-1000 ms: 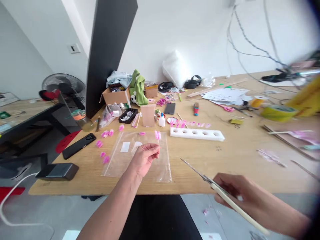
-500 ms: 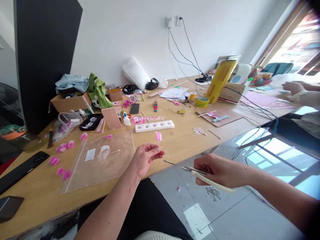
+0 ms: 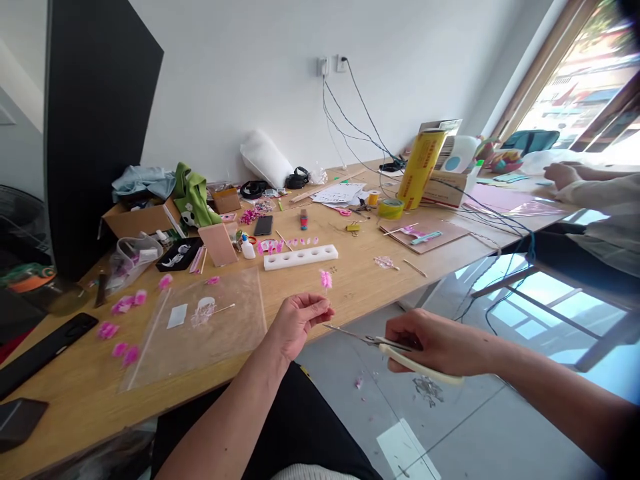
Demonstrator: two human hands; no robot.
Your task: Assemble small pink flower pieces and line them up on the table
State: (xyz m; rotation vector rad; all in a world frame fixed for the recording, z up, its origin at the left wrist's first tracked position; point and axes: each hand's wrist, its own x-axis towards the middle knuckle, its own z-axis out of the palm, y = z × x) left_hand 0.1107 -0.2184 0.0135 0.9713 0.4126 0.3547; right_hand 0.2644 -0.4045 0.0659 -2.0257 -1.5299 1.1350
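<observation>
My left hand (image 3: 296,323) pinches a thin stick topped with a small pink flower (image 3: 325,279), held upright beyond the table's front edge. My right hand (image 3: 436,345) grips a pair of scissors (image 3: 380,341) with cream handles. Their blades point left and the tips lie just below the fingers of my left hand. A clear plastic bag (image 3: 200,323) lies flat on the wooden table (image 3: 360,280), left of my left hand. On the bag rest a white label and another small stick piece.
A white foam block with holes (image 3: 300,257) sits behind the flower, and several pink pieces (image 3: 123,307) lie at the left. Boxes, a phone (image 3: 43,350), a yellow roll (image 3: 421,168) and cables crowd the far side. Another person's hand (image 3: 563,175) rests at the far right.
My view swung right, bringing the window and the other person into sight. My left hand carried the flower stick off the bag to the table's edge. The scissors moved left, up to it.
</observation>
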